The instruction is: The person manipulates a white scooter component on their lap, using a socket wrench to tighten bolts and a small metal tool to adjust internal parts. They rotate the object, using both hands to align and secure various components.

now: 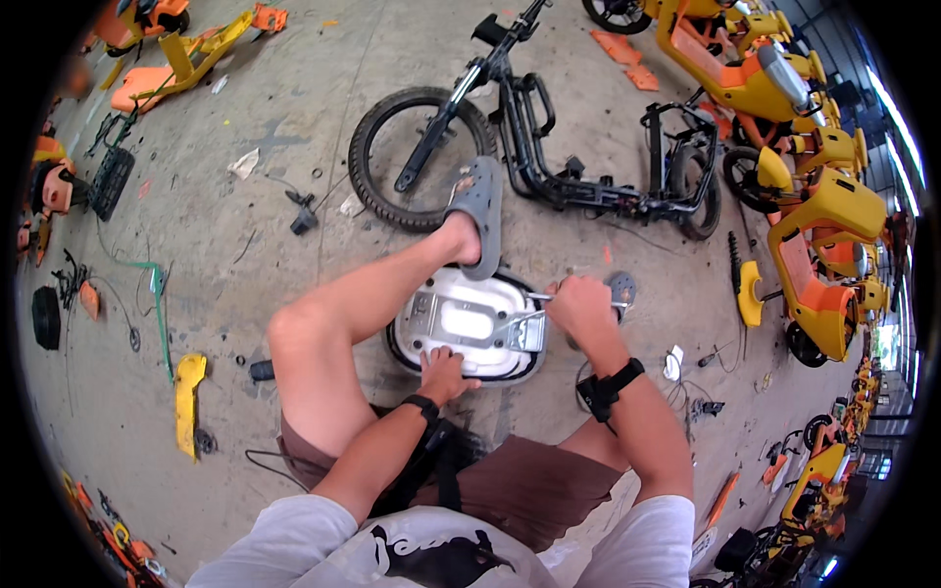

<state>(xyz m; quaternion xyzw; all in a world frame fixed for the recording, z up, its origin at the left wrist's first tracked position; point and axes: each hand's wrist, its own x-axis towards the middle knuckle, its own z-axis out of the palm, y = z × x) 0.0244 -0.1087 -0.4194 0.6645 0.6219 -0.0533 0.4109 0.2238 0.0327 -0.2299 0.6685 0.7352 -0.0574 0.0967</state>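
Observation:
An upturned scooter seat [469, 368] with a white underside and dark rim lies on the floor between my legs. A metal hinge bracket [529, 333] sits at its right end. My left hand [446, 374] rests on the seat's near left part, fingers spread and holding nothing. Above the bracket end, my right hand [580, 306] is closed round a slim silver metal tool [538, 296]; its shaft shows left of the fist. The fist hides most of the tool, so its exact kind is unclear. My left shoe [478, 218] is at the seat's far edge.
A stripped black scooter frame [588, 191] with wheels lies beyond the seat. Yellow scooters [828, 235] stand in rows on the right. A yellow panel [189, 404], a green cable [160, 314] and loose parts litter the floor at left. Loose wires [701, 397] lie right of my right forearm.

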